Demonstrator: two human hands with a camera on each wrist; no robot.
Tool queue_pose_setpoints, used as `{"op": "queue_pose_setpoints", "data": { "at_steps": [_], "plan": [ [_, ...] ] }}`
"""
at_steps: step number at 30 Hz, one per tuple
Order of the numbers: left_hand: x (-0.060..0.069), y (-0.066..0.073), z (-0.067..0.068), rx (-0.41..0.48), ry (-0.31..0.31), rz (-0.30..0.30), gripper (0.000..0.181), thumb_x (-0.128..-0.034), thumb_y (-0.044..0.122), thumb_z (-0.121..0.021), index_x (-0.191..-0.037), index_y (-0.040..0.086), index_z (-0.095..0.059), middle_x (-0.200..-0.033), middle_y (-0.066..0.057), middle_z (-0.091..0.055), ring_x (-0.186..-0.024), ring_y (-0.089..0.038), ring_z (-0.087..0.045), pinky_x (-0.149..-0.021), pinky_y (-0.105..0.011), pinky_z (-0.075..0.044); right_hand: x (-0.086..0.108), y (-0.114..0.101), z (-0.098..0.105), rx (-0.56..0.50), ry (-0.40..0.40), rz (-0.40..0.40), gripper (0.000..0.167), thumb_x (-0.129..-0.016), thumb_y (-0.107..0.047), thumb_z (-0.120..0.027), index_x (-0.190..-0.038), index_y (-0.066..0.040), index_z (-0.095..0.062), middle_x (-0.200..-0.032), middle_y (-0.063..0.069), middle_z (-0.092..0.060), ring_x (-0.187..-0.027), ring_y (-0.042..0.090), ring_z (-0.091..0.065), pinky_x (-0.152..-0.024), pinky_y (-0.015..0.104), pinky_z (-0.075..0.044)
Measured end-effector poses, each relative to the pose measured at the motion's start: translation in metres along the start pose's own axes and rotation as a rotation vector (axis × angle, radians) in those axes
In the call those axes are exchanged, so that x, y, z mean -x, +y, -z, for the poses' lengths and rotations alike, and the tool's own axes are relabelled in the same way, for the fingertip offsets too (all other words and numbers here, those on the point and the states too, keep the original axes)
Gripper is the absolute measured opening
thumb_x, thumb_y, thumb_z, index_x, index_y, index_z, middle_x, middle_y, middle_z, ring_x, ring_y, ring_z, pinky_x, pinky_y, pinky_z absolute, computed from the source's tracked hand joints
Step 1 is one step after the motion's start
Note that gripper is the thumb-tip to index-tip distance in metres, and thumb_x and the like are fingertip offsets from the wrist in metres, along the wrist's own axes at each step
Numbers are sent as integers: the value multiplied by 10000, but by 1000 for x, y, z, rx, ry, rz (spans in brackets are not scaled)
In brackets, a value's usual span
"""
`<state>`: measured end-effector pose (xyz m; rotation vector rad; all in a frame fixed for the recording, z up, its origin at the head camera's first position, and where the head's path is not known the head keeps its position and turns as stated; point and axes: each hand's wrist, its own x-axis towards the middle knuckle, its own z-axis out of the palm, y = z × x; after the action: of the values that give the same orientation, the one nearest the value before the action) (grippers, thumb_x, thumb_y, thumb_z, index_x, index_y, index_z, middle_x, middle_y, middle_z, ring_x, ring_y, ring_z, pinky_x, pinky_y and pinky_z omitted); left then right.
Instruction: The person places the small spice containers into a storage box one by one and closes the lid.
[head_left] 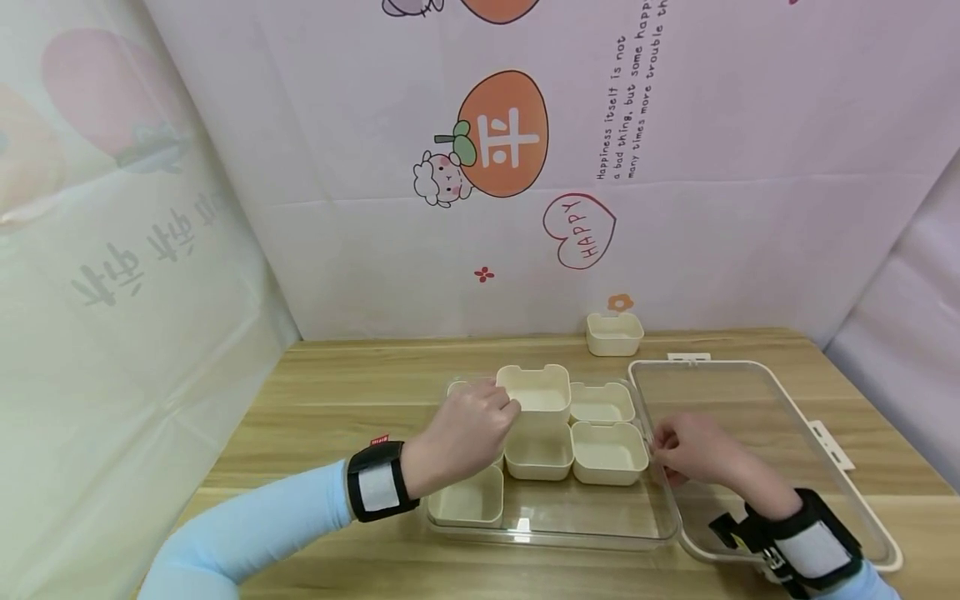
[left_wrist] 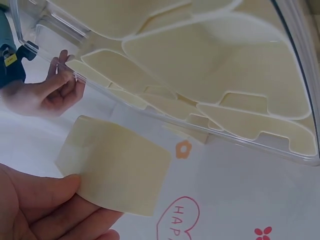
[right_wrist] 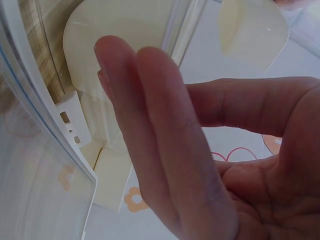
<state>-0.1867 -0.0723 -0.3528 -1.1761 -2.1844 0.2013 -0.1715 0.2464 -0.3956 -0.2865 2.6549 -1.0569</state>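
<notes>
My left hand [head_left: 468, 429] pinches a small cream container [head_left: 534, 390] by its left side, raised above the other cups. In the left wrist view the held container [left_wrist: 117, 165] shows its plain outside between thumb and fingers. Below it is a clear plastic box [head_left: 570, 529] with several matching cream cups, among them one at the right [head_left: 611, 454] and one at the front left [head_left: 468, 498]. My right hand [head_left: 693, 454] is at the right wall of that box, its fingers loosely bent and holding nothing. Whether its fingertips touch the wall, I cannot tell.
A clear lid [head_left: 757, 392] with a white rim and clips lies right of the box, under my right hand. Another cream cup [head_left: 615, 336] stands at the table's back edge. A printed cloth [head_left: 360, 258] hangs behind the wooden table [head_left: 337, 400].
</notes>
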Motion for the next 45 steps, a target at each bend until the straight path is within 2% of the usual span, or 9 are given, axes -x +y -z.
{"op": "queue_pose_setpoints", "data": {
  "at_steps": [8, 15, 23, 27, 38, 45],
  "plan": [
    [11, 6, 5, 16, 28, -11, 130, -763, 39, -596, -739, 132, -684, -658, 46, -631, -649, -76, -619, -912, -250, -504, 0, 1, 0, 9, -3, 1, 40, -808, 0, -552, -790, 32, -567, -750, 101, -652, -594, 159, -646, -528, 261, -547],
    [19, 11, 8, 33, 42, -1, 149, -731, 23, -607, -769, 136, -696, -700, 42, -662, -699, -84, -651, -882, -248, -519, 0, -2, 0, 35, -2, -18, 47, -821, -7, -556, -805, 33, -574, -763, 101, -654, -607, 154, -644, -534, 261, -544],
    [28, 13, 9, 52, 57, 0, 127, -720, 20, -609, -751, 122, -679, -667, 38, -634, -644, -82, -619, -888, -253, -515, 1, -3, 1, 56, 3, -13, 45, -814, 4, -552, -813, 43, -573, -766, 112, -656, -616, 161, -646, -532, 263, -542],
    [33, 13, 10, 63, 53, -4, 144, -713, 12, -603, -768, 118, -683, -691, 33, -648, -678, -90, -633, -892, -256, -515, 2, -3, 1, 48, 2, -6, 49, -805, 8, -545, -812, 47, -573, -759, 115, -654, -614, 165, -649, -532, 262, -543],
    [39, 20, 14, 83, 86, -49, 194, -634, 10, -596, -778, 113, -676, -692, 27, -635, -698, -99, -630, -895, -270, -518, 1, -4, 1, 56, 5, -9, 52, -808, 3, -542, -815, 46, -571, -760, 114, -656, -606, 168, -652, -530, 263, -544],
    [41, 28, 15, 92, 91, -85, 117, -660, 66, -660, -761, 123, -665, -704, 36, -646, -711, -93, -627, -908, -278, -513, 1, -5, 1, 59, 4, -2, 59, -806, 6, -536, -816, 51, -573, -753, 114, -659, -606, 168, -654, -531, 264, -544]
  ]
}}
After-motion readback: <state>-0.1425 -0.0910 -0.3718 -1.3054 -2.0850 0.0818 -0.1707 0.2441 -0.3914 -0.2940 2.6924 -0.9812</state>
